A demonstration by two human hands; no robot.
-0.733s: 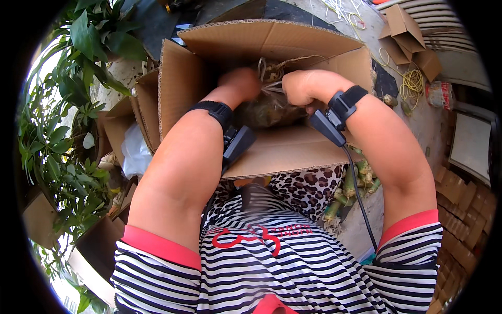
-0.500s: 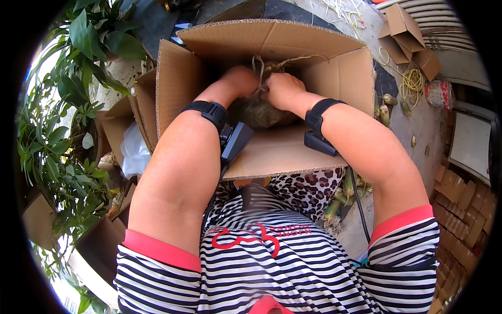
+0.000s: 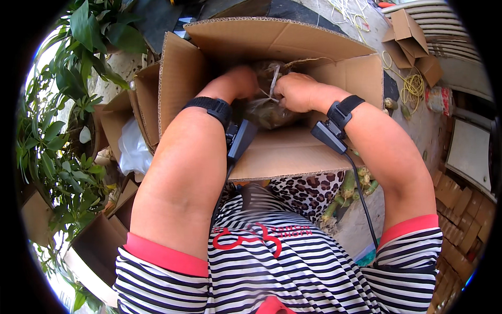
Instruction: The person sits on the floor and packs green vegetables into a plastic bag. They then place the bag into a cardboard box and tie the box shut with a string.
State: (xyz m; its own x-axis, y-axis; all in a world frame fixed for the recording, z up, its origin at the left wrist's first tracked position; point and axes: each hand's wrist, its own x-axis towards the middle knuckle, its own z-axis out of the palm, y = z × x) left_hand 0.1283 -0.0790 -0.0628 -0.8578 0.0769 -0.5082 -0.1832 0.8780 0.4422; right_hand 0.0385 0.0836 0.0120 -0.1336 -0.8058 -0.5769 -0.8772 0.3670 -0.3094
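I am looking down into a big brown cardboard box (image 3: 282, 152) with rough, wavy edges and its flaps standing open. Inside the box a crinkly clear plastic bag (image 3: 264, 107) is sitting, full of something dark and greenish. The bag is shiny and bumpy.

My left hand (image 3: 241, 82) is reaching into the box and pressing against the left side of the bag. It is blurry, so I cannot tell how its fingers are set. My right hand (image 3: 296, 90) is curling on the right side of the bag, with its fingers bunched together and pinching a thin pale strip (image 3: 273, 83) at the bag's top.

Each wrist is wearing a black strap with a small black block hanging on it, just above the near flap of the box. A thin black cable (image 3: 361, 193) is running down from the right block.

To the left of the box, leafy green plants (image 3: 57, 131) are growing, and a soft white plastic bag (image 3: 130, 154) is lying beside it. To the right of the box, a loop of yellow string (image 3: 413, 86) is lying on the ground.
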